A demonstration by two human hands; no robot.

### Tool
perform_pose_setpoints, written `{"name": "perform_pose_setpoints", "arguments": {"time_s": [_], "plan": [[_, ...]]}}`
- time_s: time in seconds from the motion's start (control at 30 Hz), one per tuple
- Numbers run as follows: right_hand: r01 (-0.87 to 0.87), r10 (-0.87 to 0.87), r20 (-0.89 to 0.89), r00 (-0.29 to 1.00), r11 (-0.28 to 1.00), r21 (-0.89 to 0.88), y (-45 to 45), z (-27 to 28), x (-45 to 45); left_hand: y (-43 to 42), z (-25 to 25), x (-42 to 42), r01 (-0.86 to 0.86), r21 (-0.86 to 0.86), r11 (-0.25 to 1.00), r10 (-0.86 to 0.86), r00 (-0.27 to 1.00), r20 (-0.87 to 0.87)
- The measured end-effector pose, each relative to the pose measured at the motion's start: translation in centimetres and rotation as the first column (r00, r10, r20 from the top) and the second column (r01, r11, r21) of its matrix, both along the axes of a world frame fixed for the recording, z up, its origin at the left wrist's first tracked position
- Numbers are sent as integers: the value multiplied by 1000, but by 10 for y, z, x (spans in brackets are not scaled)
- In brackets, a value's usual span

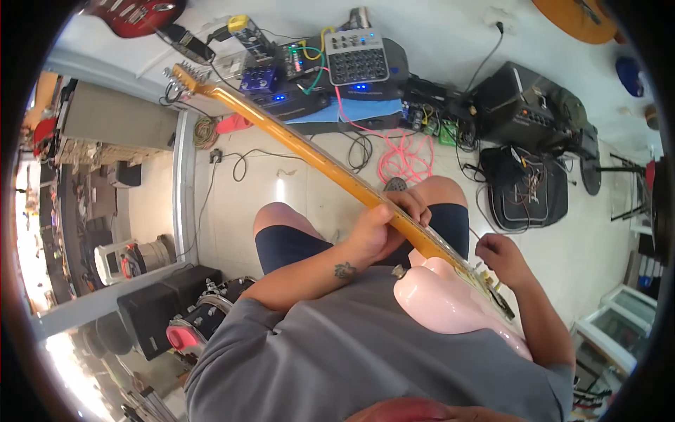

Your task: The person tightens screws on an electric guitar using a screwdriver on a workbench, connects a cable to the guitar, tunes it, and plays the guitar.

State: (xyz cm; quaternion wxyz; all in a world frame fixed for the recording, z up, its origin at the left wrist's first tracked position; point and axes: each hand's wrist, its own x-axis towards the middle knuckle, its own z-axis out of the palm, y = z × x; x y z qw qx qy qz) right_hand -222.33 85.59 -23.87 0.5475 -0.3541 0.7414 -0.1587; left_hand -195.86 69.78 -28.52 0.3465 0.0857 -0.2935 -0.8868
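Observation:
A pale pink electric guitar (443,302) lies across my lap and against my chest. Its amber wooden neck (302,155) runs up and to the left, ending in a headstock (185,79) with tuning pegs. My left hand (383,228) is wrapped round the neck close to the body, thumb over the near edge, fingertips on the string side. Beside the strings over the body is my right hand (498,254), its fingers curled in. Whatever those fingers pinch, if anything, is hidden. The strings face away from me and are barely visible.
Ahead stand a small mixer (357,56), effects pedals (259,79) and a black amplifier (524,105). A pink cable (404,158) and black cables lie on the tiled floor. A black gig bag (531,193) is at right, a drum (200,316) at left.

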Motion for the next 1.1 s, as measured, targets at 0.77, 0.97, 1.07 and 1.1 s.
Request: {"name": "perform_pose_setpoints", "arguments": {"time_s": [0.77, 0.97, 1.07, 1.1], "plan": [[227, 248, 828, 504, 887, -403, -1, 29, -13, -180, 57, 131, -424, 335, 841, 446, 895, 12], [189, -161, 234, 959, 977, -103, 6, -7, 2, -171, 49, 123, -379, 330, 865, 454, 870, -191], [185, -121, 322, 939, 967, -176, 2, 3, 2, -135, 34, 95, -206, 348, 915, 336, 866, -369], [187, -107, 353, 930, 962, -200, 1, 4, 1, -116, 25, 80, -117, 345, 931, 267, 864, -427]]}}
